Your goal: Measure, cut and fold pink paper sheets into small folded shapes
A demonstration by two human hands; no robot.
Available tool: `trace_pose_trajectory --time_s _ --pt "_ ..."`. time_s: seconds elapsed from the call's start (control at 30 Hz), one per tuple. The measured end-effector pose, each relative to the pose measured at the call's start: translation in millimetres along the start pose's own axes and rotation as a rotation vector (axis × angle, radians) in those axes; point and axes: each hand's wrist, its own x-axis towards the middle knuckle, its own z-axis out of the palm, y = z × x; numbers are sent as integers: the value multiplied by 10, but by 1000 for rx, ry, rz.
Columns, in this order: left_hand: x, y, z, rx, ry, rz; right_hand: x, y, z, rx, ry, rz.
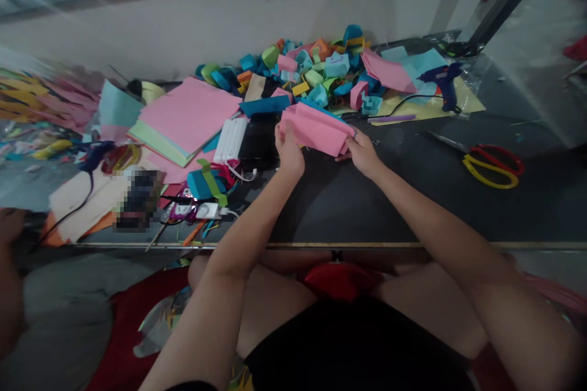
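A folded sheet of pink paper (316,128), with a blue edge showing along its back, is held up over the dark table. At its left end my left hand (290,149) is closed, the thumb on the front face. My right hand (362,151) pinches the opposite end at the lower right corner. Just behind the paper lies a folded blue paper piece (265,105). A black case-like object (257,142) and a white power bank (230,139) lie left of my left hand.
Small folded paper pieces (314,76) are heaped along the wall. Red-and-yellow-handled scissors (488,165) lie right, below a blue glue gun (444,82). Pink sheets (188,113), another glue gun (94,156) and a power strip (186,211) occupy the left. Another person's hand (10,226) shows far left.
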Motion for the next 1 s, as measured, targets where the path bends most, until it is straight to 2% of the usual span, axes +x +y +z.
trace_pose_trajectory --time_s 0.1,0.2,0.3,0.43,0.57,0.7,0.8,0.9,1.0 --pt "109 9 -64 -31 84 -70 -80 -97 68 190 -44 86" --pt "144 89 -68 -77 52 -179 -136 -159 99 232 -60 109" --pt "83 208 11 -156 74 -273 -146 -148 113 286 -70 107" --pt "-17 382 116 -179 219 -353 -146 -124 157 357 -71 60" --pt "-73 496 163 -159 254 -375 -183 -161 254 287 -110 65" --pt "-93 497 188 -135 136 -399 -167 -121 265 126 -16 78" --pt "-31 432 124 -105 13 -373 -69 -35 106 -12 66 17" --pt "94 327 -12 40 -154 -212 31 -4 -126 -158 154 -63" --pt "189 220 -124 200 -326 -62 57 -68 -287 -217 96 -65"
